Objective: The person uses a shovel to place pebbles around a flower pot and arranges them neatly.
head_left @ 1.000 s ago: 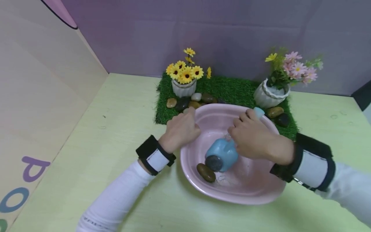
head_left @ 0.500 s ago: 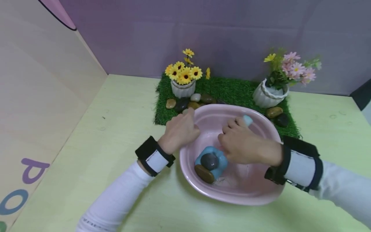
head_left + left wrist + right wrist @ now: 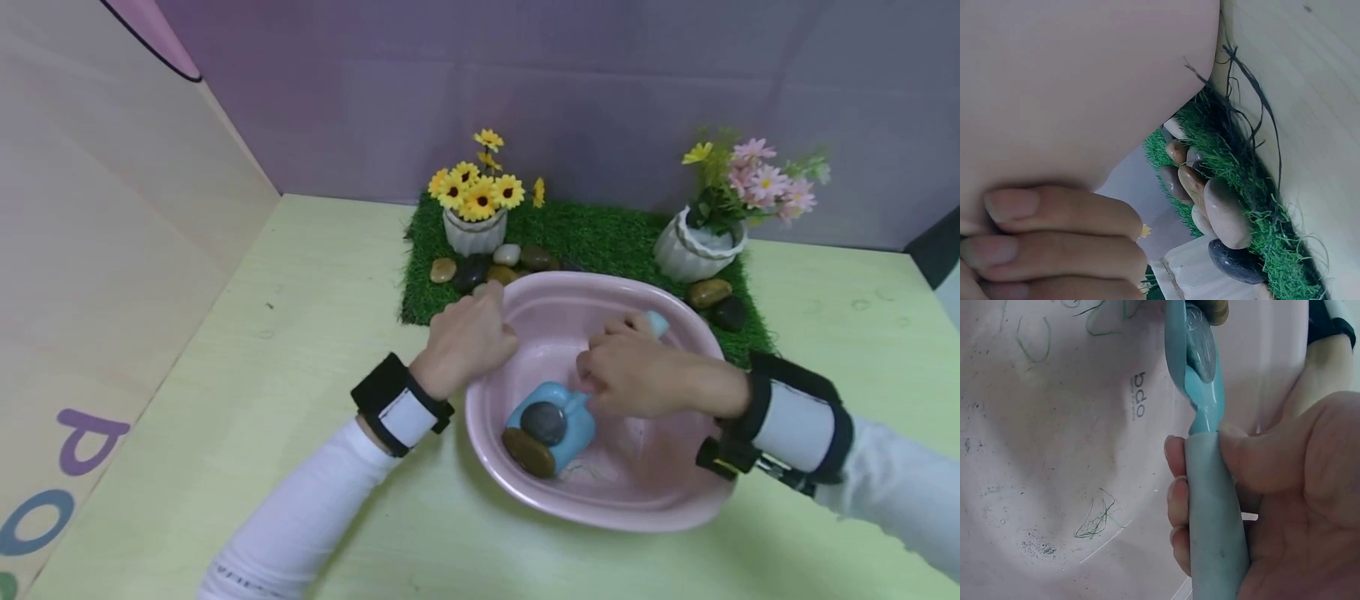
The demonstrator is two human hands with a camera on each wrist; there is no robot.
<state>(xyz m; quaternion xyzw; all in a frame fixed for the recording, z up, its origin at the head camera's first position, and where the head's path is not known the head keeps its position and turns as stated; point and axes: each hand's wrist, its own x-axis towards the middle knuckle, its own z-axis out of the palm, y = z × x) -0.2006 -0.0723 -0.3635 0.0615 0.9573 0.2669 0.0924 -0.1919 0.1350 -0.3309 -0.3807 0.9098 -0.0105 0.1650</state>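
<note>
Since a moment ago the scoop (image 3: 553,423) has slid lower and leftward in the basin (image 3: 675,508), its blade now flatter, with the grey stone (image 3: 543,422) riding on it and the brown stone (image 3: 529,451) at its front lip. At the left, the left hand (image 3: 467,337) has its grip clenched over the basin's near-left rim, fingers curled outside as the left wrist view shows (image 3: 1054,237), steadying it. Behind lies a mat (image 3: 592,229) of bristly green fake turf carrying a ribbed white pot of yellow flowers (image 3: 474,232), smooth rounded pebbles (image 3: 472,271), and further right a second white pot with pink blooms (image 3: 701,246) and two more pebbles (image 3: 711,292). Moving right, the right hand (image 3: 637,375) is grasping the scoop's pale blue handle (image 3: 1213,519), thumb pressed on top and fingers wrapped beneath. To do this well, I judge the blade should stay low and level against the basin floor, pushed slowly under the brown stone so the grey one does not roll off, while the left hand stops the light basin from skating on the desk (image 3: 300,275). The basin looks like glossy pink plastic, oval and shallow, with stray turf fibres and grit inside (image 3: 1094,519); the scoop is matte blue plastic; the stones are polished.
</note>
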